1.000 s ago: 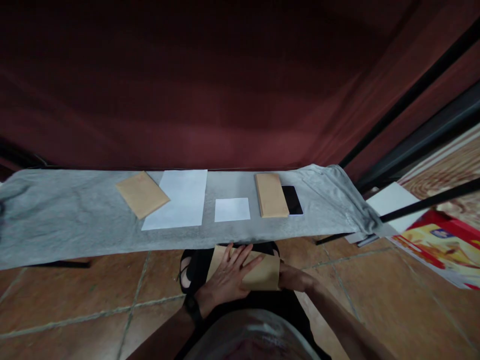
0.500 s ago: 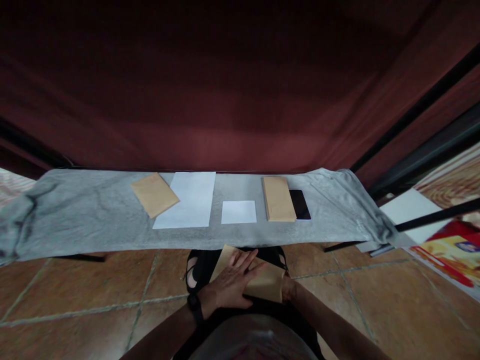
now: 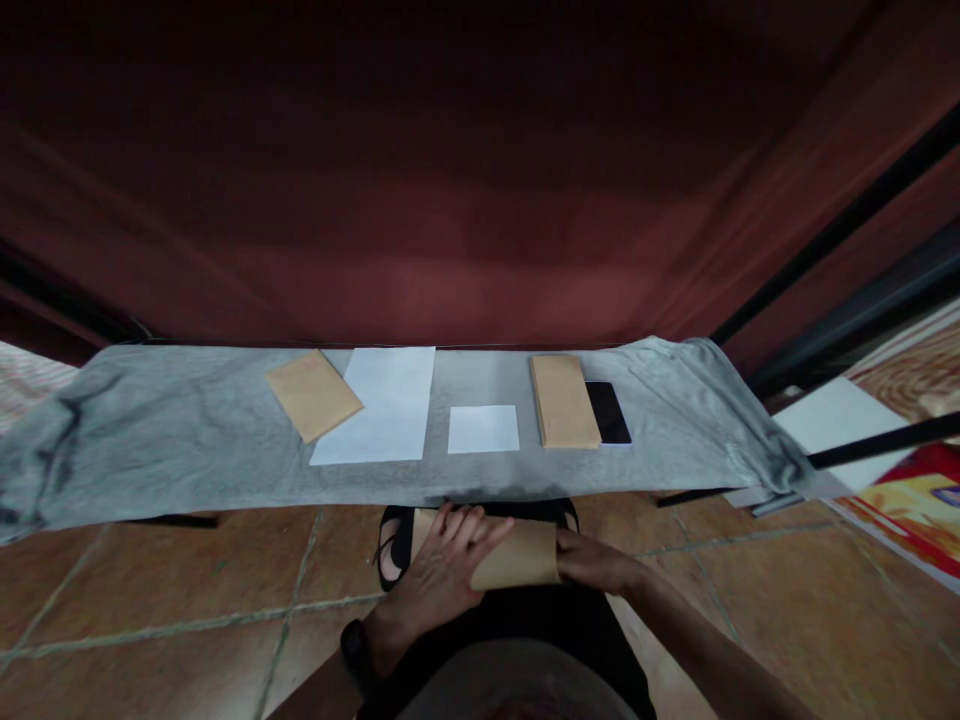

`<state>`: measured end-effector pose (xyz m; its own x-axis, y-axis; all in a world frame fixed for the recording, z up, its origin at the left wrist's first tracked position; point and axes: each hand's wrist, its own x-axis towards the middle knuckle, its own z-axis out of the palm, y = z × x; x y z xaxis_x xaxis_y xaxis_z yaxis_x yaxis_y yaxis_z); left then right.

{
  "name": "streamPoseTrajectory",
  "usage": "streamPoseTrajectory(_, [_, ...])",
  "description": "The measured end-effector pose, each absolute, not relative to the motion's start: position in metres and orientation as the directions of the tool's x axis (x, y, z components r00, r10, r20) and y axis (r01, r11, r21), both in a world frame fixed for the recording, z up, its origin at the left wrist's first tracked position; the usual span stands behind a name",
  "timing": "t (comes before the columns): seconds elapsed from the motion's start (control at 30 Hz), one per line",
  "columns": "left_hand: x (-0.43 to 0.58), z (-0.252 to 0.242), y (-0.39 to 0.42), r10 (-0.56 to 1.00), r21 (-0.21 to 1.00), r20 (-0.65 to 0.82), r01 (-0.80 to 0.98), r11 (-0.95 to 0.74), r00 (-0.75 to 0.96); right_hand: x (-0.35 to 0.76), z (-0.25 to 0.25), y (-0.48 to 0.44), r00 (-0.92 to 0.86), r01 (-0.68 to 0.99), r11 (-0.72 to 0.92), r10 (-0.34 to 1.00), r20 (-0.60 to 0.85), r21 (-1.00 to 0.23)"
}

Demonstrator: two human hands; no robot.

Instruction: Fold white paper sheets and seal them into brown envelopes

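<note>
A brown paper envelope (image 3: 517, 555) lies sideways over my lap, below the table's front edge. My left hand (image 3: 442, 560) rests on top of its left half, fingers stretched out flat across the paper. A dark band is on that wrist. At the envelope's right end is my right hand (image 3: 592, 562), gripping the edge; its fingertips are hidden, and I cannot tell whether they are inside or behind the paper. Both hands touch the same envelope.
On the grey cloth-covered table (image 3: 187, 430) lie another brown envelope (image 3: 315, 395), partly over a white sheet (image 3: 382, 410), a smaller white card (image 3: 484, 429), a brown envelope stack (image 3: 564, 400) and a black phone (image 3: 609, 412) partly under it. Dark red fabric (image 3: 450, 270) rises behind.
The envelope has turned from a slant to nearly level. My right hand has moved up with its end, and my left hand has shifted left. The view has shifted slightly.
</note>
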<state>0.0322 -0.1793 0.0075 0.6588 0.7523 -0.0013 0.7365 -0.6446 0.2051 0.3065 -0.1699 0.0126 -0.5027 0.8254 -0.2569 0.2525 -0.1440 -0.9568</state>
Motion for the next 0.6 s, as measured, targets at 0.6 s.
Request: streamPoseTrajectory(0.6, [-0.040, -0.013, -0.160, 0.931, 0.188, 0.351, 0.966, -0.178, 0.104, 0.206, -0.028, -0.020, 0.282, 0.780, -0.280, 0.956, -0.086, -0.560])
